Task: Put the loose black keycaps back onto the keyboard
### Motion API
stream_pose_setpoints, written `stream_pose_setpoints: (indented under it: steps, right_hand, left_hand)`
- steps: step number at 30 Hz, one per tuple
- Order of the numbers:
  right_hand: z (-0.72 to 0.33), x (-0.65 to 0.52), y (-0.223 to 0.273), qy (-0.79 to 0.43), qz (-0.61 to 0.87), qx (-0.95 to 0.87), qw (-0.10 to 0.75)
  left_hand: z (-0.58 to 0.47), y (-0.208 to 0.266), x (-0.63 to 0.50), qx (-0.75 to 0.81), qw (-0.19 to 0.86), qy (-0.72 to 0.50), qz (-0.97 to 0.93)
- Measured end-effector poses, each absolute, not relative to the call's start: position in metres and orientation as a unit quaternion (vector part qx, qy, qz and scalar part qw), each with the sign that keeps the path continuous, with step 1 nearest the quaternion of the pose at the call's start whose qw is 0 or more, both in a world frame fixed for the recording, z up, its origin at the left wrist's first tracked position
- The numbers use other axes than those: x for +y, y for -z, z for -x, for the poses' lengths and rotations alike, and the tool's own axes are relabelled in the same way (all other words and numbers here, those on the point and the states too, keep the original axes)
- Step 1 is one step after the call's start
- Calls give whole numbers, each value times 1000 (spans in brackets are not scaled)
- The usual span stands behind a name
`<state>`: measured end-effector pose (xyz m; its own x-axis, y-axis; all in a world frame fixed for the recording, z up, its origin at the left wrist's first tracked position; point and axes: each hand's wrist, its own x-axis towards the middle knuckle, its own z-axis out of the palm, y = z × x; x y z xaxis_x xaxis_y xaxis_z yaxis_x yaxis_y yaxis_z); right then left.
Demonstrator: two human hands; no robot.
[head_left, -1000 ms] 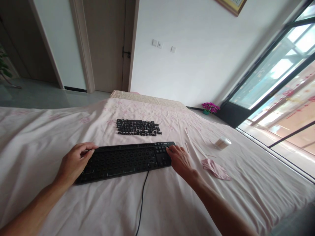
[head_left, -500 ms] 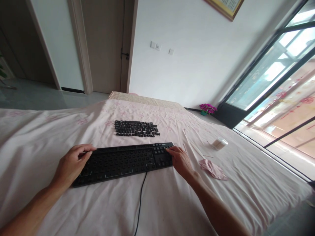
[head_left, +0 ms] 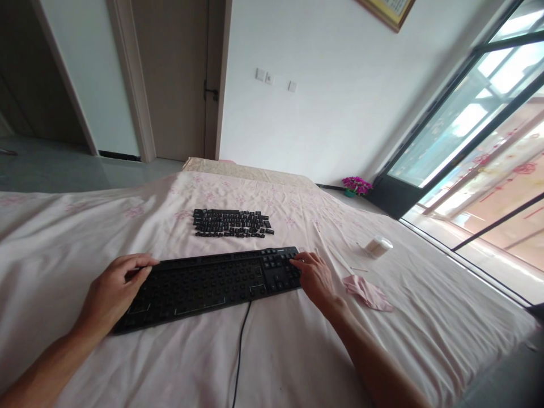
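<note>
One keyboard (head_left: 204, 286) on the near sheet (head_left: 293, 351)
Well apart, the left hand (head_left: 111, 286) pinches its far left corner, the right hand (head_left: 314, 277) touches its right end, grip unclear; loose keycaps (head_left: 227, 222) lie beyond, a cloth (head_left: 368, 293) right.

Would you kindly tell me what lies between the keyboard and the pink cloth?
In the head view, the right hand and some pale cover lie between.

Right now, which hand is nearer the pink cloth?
The right hand, at the right end of the keyboard. The cloth lies near its wrist; the left hand is at the other end.
</note>
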<state>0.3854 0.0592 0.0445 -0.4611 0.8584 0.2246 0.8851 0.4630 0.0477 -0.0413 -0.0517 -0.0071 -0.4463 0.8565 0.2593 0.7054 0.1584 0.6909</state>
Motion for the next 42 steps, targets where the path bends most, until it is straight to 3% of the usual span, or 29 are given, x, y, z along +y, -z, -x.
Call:
stream_pose_setpoints:
  steps: [7, 19, 30, 33, 36, 38, 42]
  right_hand:
    - [-379, 58, -47, 100, 487, -867, 34]
    - [-372, 63, -49, 38, 508, -842, 176]
    - [-350, 73, -62, 31, 478, -873, 94]
    - [-353, 74, -60, 6, 484, -865, 136]
    - [-352, 65, -56, -79, 500, -829, 240]
    - [-345, 51, -54, -153, 487, -804, 305]
    - [-318, 10, -50, -254, 384, -808, 368]
  left_hand:
    - [38, 3, -51, 757, 96, -383, -520]
    - [37, 1, -52, 754, 98, -390, -520]
    - [40, 2, -53, 755, 91, -385, -524]
    - [37, -1, -54, 749, 69, -380, -539]
    - [19, -12, -56, 716, 35, -400, -571]
    - [-7, -23, -59, 691, 93, -449, -559]
    - [-76, -38, -63, 584, 455, -475, -477]
